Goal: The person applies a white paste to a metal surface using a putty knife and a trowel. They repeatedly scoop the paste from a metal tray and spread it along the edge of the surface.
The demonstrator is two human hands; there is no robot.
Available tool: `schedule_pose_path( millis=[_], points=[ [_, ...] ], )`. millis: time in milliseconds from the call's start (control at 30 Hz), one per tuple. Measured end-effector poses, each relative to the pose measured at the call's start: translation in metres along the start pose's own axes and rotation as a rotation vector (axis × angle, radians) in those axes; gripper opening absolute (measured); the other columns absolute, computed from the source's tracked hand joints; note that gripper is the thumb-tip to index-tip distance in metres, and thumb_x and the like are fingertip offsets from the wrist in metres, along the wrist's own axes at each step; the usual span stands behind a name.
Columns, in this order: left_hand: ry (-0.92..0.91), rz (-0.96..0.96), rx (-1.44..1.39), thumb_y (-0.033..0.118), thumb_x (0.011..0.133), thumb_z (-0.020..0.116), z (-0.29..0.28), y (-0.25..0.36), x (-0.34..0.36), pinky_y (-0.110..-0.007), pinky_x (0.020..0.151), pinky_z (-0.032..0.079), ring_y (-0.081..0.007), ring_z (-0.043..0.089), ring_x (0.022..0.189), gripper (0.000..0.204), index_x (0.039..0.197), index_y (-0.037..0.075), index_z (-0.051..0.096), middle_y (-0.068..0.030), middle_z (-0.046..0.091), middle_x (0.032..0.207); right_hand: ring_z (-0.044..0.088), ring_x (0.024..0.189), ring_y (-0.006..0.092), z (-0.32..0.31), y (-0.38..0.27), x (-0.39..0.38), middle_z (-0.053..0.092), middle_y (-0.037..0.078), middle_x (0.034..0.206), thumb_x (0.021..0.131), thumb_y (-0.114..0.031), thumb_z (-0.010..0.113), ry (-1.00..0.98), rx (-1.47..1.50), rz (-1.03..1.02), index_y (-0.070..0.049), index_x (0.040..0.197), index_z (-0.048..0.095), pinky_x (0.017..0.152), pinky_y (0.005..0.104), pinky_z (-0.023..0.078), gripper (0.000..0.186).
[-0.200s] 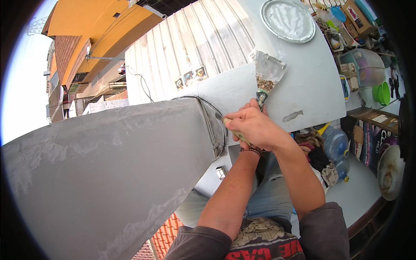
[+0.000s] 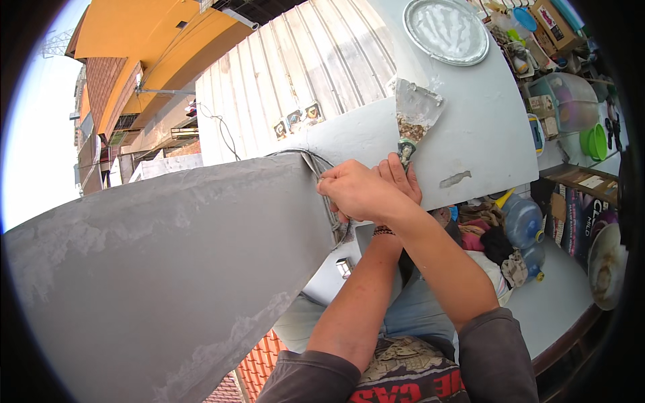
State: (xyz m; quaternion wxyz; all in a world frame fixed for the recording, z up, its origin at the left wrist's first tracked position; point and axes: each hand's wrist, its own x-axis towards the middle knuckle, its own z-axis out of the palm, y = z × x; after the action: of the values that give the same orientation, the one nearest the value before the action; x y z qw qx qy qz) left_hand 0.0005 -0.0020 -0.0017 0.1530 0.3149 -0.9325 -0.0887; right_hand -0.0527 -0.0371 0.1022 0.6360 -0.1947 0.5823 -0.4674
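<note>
Slab [image 2: 168, 269] left of scraper [image 2: 418, 104], jug [image 2: 521, 225] right

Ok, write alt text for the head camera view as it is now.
A person's left hand holds a dirty scraper, while the right hand is crossed over it, at the end of a grey slab. Beyond them, a round, smeared lid lies on a pale surface; large bluish bottles are at right.
</note>
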Motion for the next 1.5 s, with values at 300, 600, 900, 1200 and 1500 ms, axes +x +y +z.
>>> schedule_pose_path(
  millis=[300, 600, 900, 1200, 1500],
  points=[
    [0.018, 0.016, 0.009, 0.025, 0.088, 0.062, -0.003, -0.001, 0.003, -0.041, 0.068, 0.043, -0.0275, 0.054, 0.081, 0.038, 0.116, 0.001, 0.052, -0.0112, 0.055, 0.094, 0.055, 0.047, 0.0154, 0.013, -0.014, -0.072, 0.058, 0.009, 0.063, 0.093, -0.018, 0.05, -0.12, 0.044, -0.108, 0.009, 0.099, 0.063, 0.048, 0.0306, 0.045, 0.03],
    [0.027, 0.03, 0.018, 0.021, 0.086, 0.063, -0.008, 0.0, 0.001, -0.041, 0.071, 0.043, -0.029, 0.054, 0.085, 0.039, 0.117, 0.0, 0.049, -0.0123, 0.054, 0.095, 0.054, 0.05, 0.018, 0.019, -0.006, -0.044, 0.061, 0.011, 0.066, 0.092, -0.02, 0.053, 0.19, 0.036, -0.059, 0.007, 0.125, 0.058, 0.053, 0.0306, 0.046, 0.043],
    [0.05, 0.053, -0.039, 0.022, 0.085, 0.064, 0.003, -0.006, -0.001, -0.042, 0.071, 0.042, -0.0305, 0.054, 0.088, 0.044, 0.121, 0.0, 0.049, -0.0126, 0.054, 0.098, 0.054, 0.055, 0.0107, -0.012, 0.0, -0.145, 0.063, 0.008, 0.076, 0.097, -0.021, 0.055, -0.399, 0.432, -0.192, 0.004, 0.138, 0.049, 0.052, 0.0226, 0.044, 0.049],
    [0.044, 0.057, -0.062, 0.025, 0.09, 0.06, 0.003, -0.008, -0.001, -0.04, 0.072, 0.039, -0.0277, 0.052, 0.087, 0.041, 0.12, 0.0, 0.049, -0.0112, 0.053, 0.096, 0.047, 0.067, 0.0062, -0.08, 0.09, -0.136, 0.053, 0.0, 0.082, 0.098, -0.018, 0.055, 0.896, 0.42, -0.474, 0.004, 0.136, 0.049, 0.06, 0.0184, 0.038, 0.043],
    [0.081, 0.046, -0.16, 0.018, 0.088, 0.063, 0.004, -0.007, -0.002, -0.041, 0.076, 0.041, -0.0319, 0.053, 0.09, 0.038, 0.118, 0.0, 0.049, -0.0139, 0.054, 0.098, 0.059, 0.069, 0.0151, -0.144, 0.15, -0.052, 0.064, 0.005, 0.081, 0.094, -0.027, 0.065, 1.402, -0.027, -0.646, 0.003, 0.109, 0.061, 0.066, 0.029, 0.049, 0.034]
  ],
)
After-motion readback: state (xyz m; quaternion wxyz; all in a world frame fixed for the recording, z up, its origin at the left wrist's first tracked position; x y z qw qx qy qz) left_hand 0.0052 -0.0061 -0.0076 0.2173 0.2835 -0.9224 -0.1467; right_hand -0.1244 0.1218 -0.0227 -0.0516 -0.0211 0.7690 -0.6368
